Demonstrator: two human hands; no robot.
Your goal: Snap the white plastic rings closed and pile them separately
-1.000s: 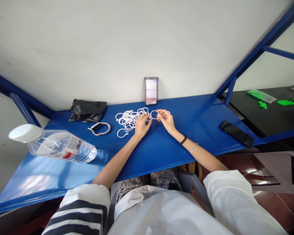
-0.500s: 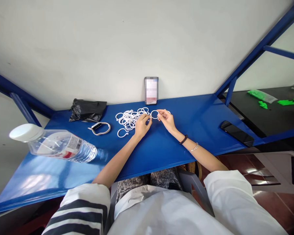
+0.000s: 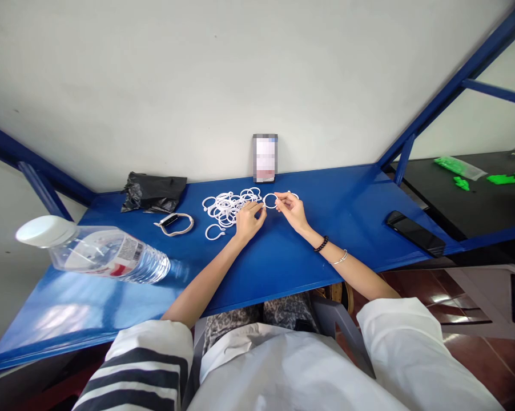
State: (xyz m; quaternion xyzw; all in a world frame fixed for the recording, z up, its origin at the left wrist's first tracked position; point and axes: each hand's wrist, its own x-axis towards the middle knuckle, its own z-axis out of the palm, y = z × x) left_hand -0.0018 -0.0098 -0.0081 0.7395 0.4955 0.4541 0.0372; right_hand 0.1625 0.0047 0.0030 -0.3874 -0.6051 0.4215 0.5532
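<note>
Held between my hands is a white plastic curtain ring [image 3: 270, 194], raised just over the blue table. My left hand [image 3: 249, 221] pinches its left side with thumb and fingertips closed. At the ring's right side, my right hand [image 3: 294, 211] has it between thumb and index finger. Directly left of my left hand lies a loose pile of white rings [image 3: 226, 210], partly covered by that hand. One single ring [image 3: 215, 237] rests in front of the pile. Part of another white ring [image 3: 295, 196] shows behind my right fingers.
A phone [image 3: 265, 158] leans against the wall. On the left are a black plastic bag [image 3: 155, 192], a watch [image 3: 174, 224] and a large water bottle [image 3: 107, 254]. A dark phone [image 3: 415, 233] lies near the right edge. Blue frame bars [image 3: 450, 94] flank the table [image 3: 283, 265].
Almost nothing differs. My left fingers have shifted very slightly at the ring; both hands stay in place on it.
</note>
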